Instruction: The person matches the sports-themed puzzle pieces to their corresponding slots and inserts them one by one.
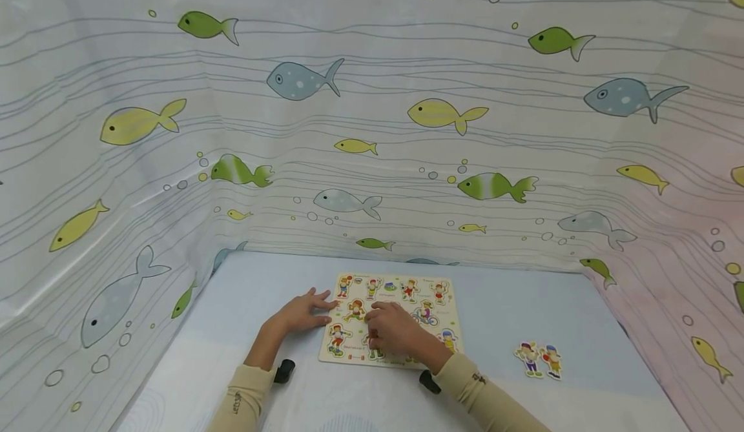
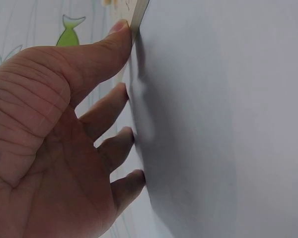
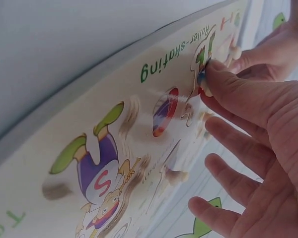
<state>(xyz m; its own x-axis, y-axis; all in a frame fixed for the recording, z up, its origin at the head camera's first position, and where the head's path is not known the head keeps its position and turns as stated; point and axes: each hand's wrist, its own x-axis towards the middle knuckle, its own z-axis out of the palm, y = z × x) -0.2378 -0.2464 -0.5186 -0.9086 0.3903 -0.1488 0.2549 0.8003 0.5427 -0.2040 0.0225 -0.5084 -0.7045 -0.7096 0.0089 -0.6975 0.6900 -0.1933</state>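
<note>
A wooden sports puzzle board (image 1: 328,357) with several figure pieces lies on the table before me. My left hand (image 1: 300,312) rests at its left edge with fingers spread. In the left wrist view the thumb (image 2: 120,32) touches the board's edge, and the other fingertips touch the table. Over the lower middle of the board, my right hand (image 1: 395,332) pinches a roller-skating figure piece (image 3: 202,55) between thumb and index finger. The right wrist view shows that piece at the outlined spot beside the word "Roller-skating", partly hidden by the thumb; the other fingers are spread.
Two loose figure pieces, one with purple trousers (image 1: 531,362) and one in yellow (image 1: 552,362), lie on the table to the right. Black wrist-camera mounts (image 1: 285,370) sit under the sleeves. A fish-patterned sheet (image 1: 360,180) walls in the table.
</note>
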